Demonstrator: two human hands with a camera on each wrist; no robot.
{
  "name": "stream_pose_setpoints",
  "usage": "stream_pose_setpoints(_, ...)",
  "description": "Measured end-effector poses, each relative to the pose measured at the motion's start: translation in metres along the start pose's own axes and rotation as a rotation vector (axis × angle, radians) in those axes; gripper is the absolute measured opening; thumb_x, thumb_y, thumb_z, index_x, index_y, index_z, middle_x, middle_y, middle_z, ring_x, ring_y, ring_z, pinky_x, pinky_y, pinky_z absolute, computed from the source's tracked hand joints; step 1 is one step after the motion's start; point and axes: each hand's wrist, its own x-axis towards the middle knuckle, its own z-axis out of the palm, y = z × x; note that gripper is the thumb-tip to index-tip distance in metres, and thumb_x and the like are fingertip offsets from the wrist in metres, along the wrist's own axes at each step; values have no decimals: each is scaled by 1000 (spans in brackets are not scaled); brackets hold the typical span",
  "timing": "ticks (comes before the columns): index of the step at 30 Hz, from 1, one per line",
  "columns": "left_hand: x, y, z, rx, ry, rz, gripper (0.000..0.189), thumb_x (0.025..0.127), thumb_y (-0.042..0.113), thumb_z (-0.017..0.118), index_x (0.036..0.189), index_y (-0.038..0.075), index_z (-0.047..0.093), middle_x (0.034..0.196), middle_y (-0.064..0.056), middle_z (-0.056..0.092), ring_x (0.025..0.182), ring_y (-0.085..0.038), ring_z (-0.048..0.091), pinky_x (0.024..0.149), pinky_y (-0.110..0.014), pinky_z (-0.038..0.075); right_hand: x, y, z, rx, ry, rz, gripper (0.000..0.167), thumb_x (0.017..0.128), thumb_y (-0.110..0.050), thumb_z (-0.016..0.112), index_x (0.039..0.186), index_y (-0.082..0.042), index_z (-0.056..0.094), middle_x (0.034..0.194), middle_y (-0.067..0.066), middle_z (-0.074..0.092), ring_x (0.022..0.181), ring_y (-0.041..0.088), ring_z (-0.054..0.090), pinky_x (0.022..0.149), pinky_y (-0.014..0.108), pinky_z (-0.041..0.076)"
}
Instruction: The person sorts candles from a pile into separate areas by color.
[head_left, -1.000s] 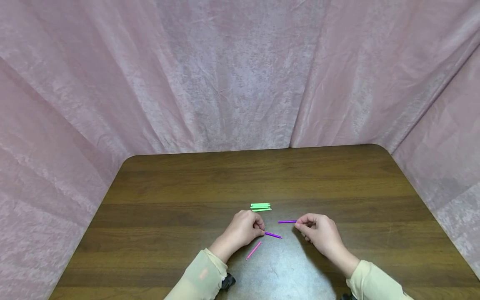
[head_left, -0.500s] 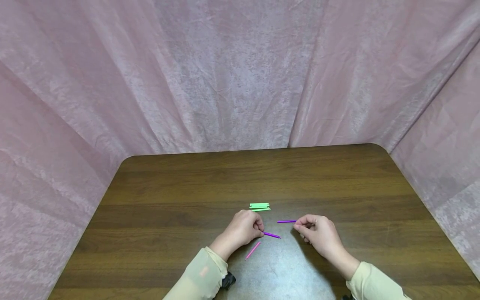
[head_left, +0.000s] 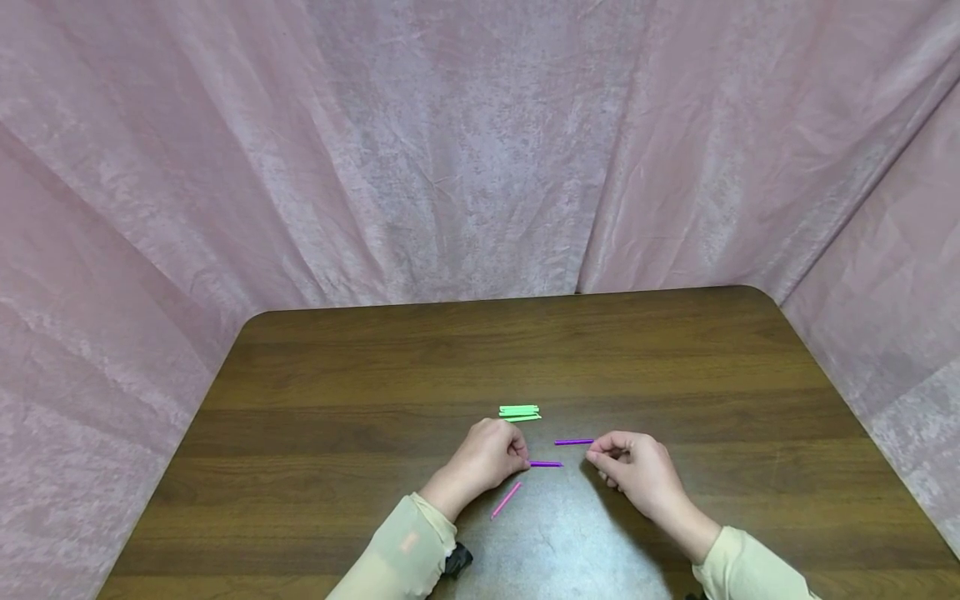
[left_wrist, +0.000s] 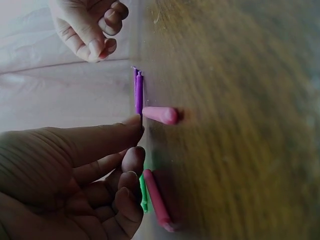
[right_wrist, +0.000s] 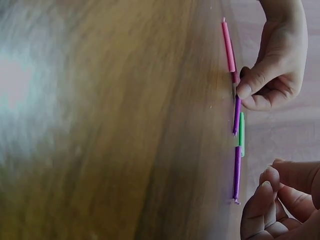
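My left hand (head_left: 487,457) pinches the left end of a purple candle (head_left: 546,464) lying at the table's middle. Beyond it and slightly right lies a second purple candle (head_left: 573,442), nearly parallel. My right hand (head_left: 637,467) hovers at that candle's right end, fingers loosely curled; the right wrist view shows its fingertips apart from this candle (right_wrist: 236,175). A pink candle (head_left: 506,501) slants just in front of my left hand. Another pink candle (left_wrist: 157,197) shows in the left wrist view, hidden by my left hand in the head view.
Several light green candles (head_left: 520,412) lie side by side just beyond my left hand. The brown wooden table (head_left: 360,358) has rounded far corners. Pink velvety curtains (head_left: 480,150) hang behind it and at both sides.
The purple candle in my left fingers has turned from a slant to nearly level, its free end swinging away from me. My right hand has barely moved.
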Motion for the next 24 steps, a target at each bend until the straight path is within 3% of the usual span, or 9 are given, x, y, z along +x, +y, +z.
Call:
stream_pose_setpoints(13, 5, 10, 1, -40, 28, 14, 12, 77, 16, 81, 68, 18, 73, 60, 15, 59, 57, 3, 47, 59, -18, 40, -10, 3, 6, 39, -41, -36, 6, 83, -8, 75, 80, -8, 70, 60, 4, 61, 48, 10, 53, 46, 23, 44)
stream_pose_setpoints(24, 13, 19, 7, -87, 11, 2, 11, 79, 17, 80, 70, 18, 73, 62, 15, 60, 58, 5, 47, 60, -17, 41, -23, 5, 10, 34, -68, -76, 6, 83, -9, 75, 80, -9, 70, 59, 2, 60, 46, 5, 50, 42, 22, 40)
